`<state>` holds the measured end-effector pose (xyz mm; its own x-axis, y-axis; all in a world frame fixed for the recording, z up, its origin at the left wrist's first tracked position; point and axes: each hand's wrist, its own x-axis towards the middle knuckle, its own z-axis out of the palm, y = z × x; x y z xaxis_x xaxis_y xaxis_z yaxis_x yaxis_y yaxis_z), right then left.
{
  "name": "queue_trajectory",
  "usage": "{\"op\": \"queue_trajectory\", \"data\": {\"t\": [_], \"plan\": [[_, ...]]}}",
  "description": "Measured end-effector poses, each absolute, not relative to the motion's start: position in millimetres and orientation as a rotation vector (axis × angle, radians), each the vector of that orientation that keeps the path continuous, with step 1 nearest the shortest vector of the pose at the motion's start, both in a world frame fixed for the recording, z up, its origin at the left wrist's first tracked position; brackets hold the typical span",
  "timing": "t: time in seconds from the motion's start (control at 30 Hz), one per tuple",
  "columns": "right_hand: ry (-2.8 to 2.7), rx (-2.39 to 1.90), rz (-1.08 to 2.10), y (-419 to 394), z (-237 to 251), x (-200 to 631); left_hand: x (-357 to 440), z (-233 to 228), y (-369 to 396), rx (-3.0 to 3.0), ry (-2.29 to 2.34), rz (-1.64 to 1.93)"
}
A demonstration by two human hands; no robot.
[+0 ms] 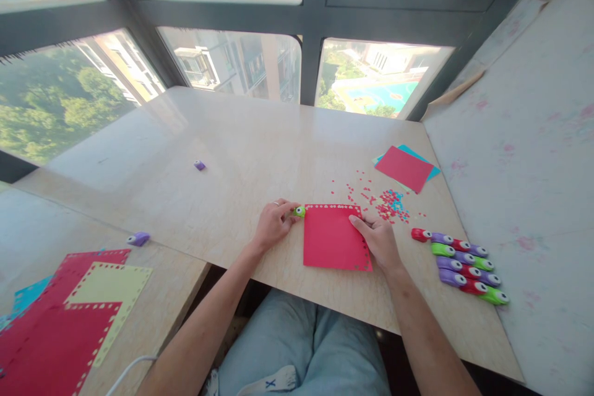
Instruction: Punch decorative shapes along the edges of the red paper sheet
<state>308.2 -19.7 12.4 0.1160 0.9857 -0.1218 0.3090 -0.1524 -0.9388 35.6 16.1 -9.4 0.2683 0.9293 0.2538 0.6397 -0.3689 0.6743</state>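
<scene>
A red paper square [331, 238] with punched holes along its top and right edges lies flat on the beige table [241, 154]. My left hand [273, 223] grips a small green paper punch [300, 211] at the sheet's top left corner. My right hand [378, 238] presses fingertips on the sheet's right edge, holding it down.
Red and blue punched bits [387, 204] lie scattered behind the sheet. Red and blue sheets [406, 167] lie at the back right. Several coloured punches [461, 266] line the right. Two purple punches [199, 165] [138, 238] sit to the left. Punched sheets [69, 315] are stacked at the lower left.
</scene>
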Motion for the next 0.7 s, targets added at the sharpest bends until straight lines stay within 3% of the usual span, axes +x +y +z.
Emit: {"op": "queue_trajectory", "data": {"t": [0.7], "plan": [[-1.449,-1.62,0.947,-18.6,11.3,300.0,35.5,-7.3,17.5,2.211,1.383,0.79]]}}
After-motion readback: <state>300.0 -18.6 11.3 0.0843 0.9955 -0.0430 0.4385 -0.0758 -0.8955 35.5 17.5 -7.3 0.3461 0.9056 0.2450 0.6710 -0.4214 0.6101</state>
